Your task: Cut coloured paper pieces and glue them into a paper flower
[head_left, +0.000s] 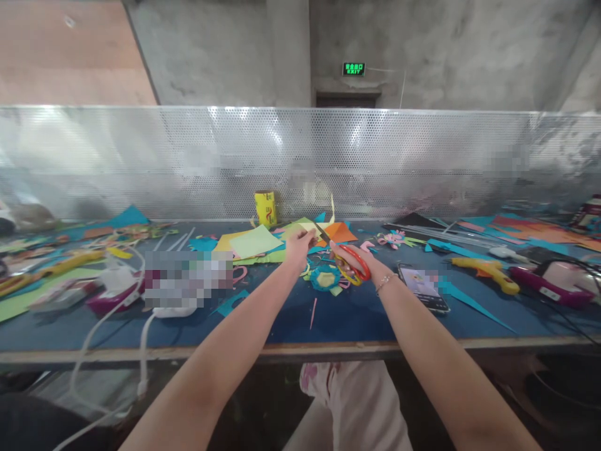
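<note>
My right hand (351, 258) is closed on a pair of scissors (348, 260) with red and yellow handles, its dark blades pointing up and to the left. The fingers of my left hand (300, 244) pinch a small piece of pale yellow paper (308, 226) close to the blade tips. Below both hands, a blue paper flower (325, 279) with a pale yellow centre lies on the table. Behind them are a light green sheet (256, 242) and orange paper (340, 232).
A phone (423, 287) and a yellow glue gun (488, 270) lie to the right on the blue table (291, 326). A yellow container (265, 208) stands before the perforated metal screen (206, 163). Purple power strips (110, 302) and white cables (96, 329) are at the left.
</note>
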`<move>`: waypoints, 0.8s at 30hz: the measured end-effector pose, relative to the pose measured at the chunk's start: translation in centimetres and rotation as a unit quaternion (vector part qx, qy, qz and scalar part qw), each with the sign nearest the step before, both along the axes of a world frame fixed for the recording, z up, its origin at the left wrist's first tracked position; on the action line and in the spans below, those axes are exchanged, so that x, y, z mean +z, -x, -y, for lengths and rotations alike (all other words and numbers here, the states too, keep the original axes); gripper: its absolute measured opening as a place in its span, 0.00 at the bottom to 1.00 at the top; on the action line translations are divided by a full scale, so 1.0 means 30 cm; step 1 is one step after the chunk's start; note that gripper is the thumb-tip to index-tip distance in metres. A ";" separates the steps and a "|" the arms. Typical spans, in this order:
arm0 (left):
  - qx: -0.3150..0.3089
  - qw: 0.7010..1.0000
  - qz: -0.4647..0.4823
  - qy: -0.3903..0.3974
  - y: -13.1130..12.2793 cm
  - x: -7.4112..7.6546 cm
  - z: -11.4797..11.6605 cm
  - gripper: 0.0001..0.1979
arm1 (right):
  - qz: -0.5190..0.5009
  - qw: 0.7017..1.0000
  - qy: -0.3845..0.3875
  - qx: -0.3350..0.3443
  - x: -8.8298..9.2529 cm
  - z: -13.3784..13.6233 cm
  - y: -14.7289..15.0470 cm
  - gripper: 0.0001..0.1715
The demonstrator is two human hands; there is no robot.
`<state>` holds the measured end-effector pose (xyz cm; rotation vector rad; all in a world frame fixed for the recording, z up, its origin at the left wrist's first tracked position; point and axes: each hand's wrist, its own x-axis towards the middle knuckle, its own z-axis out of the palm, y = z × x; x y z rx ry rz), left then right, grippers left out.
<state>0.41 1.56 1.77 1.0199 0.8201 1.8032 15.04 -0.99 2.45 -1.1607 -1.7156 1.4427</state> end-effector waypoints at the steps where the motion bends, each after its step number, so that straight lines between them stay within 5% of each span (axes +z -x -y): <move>1: -0.006 1.000 -0.002 0.004 -0.002 0.000 0.004 0.12 | -0.007 1.000 0.004 0.009 0.002 0.001 -0.001 0.26; 24: -0.051 0.994 -0.023 0.091 0.047 0.015 -0.013 0.08 | 0.066 0.994 -0.087 -0.007 0.006 0.026 0.005 0.27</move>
